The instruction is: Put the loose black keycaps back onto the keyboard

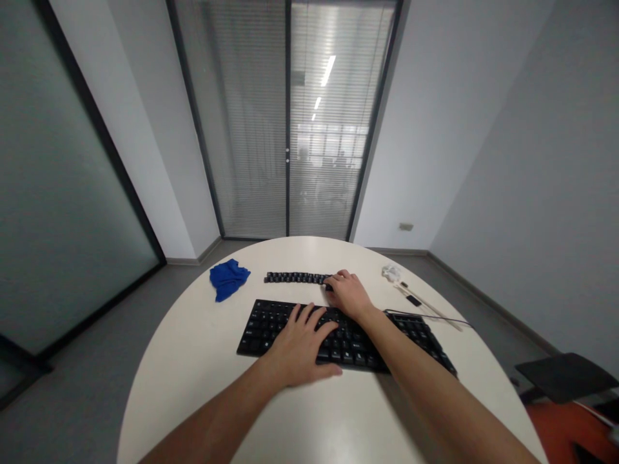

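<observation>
A black keyboard (261,327) lies on the white round table (193,380), turned slightly with its right end nearer me. My left hand (302,341) rests on its keys, palm down and fingers spread. Beyond the keyboard's far edge, two lines of loose black keycaps (294,277) form a strip. At the right end of that strip, my right hand (351,293) has its fingertips closed on a dark keycap (329,287), low over the tabletop. My right forearm crosses above the keyboard and hides part of its keys.
A crumpled blue cloth (229,278) lies at the table's far left. On the right are a crumpled whitish wad (391,273), thin sticks with a dark piece (413,300), and the keyboard's cable (435,316). A chair (565,377) stands beside the table's right edge.
</observation>
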Available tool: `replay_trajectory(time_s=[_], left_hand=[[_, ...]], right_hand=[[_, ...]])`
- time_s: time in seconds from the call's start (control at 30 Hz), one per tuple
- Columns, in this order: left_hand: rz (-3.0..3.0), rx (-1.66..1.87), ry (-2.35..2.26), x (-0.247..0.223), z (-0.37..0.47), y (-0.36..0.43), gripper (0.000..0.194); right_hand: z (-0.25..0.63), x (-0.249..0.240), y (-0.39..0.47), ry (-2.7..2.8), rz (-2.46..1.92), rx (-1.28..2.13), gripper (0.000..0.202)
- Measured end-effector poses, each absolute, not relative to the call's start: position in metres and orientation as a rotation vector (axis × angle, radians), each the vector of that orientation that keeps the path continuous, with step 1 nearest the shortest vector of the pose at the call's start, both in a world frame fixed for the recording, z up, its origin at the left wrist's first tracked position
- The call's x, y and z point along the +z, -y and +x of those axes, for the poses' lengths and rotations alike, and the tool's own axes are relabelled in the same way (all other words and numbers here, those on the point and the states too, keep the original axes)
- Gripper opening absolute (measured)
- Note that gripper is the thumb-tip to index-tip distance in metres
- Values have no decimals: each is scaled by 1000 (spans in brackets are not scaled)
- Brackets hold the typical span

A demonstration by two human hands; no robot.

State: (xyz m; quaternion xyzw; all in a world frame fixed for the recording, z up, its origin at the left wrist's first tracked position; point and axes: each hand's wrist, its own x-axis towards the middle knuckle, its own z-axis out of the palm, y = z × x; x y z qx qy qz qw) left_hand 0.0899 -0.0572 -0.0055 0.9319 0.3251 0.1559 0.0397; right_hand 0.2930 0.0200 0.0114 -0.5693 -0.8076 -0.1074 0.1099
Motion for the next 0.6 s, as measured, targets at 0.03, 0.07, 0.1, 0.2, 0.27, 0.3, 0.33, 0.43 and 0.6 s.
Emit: replay_trajectory(time_s=[0.03,0.07,0.1,0.2,0.27,0.3,0.33,0.43,0.6], left_hand=[[2857,484,-996,-6,90,57,78],[2858,490,-995,-6,90,57,78],[2859,495,-994,-6,90,57,78],[2865,490,-987,-5,90,57,77],[2866,473,-987,-4,90,57,77],[2864,464,-987,-4,90,57,77],[2862,456,-987,-3,90,57,77],[2855,441,-996,-4,91,57,78],[2838,419,-1031,-4,90,58,83]], right_hand=[[292,11,-21,2390,-1665,-308,24],[291,10,-22,2406,-1655,-299,21],[290,10,-22,2423,-1642,-286,19],[291,11,-21,2468,-1600,-242,16],[293,13,-17,2481,-1582,-213,15],[295,14,-15,2480,-1580,-202,15],[297,15,-12,2476,-1583,-196,15],[307,19,1,2420,-1587,-141,16],[332,23,32,2119,-1504,288,16]])
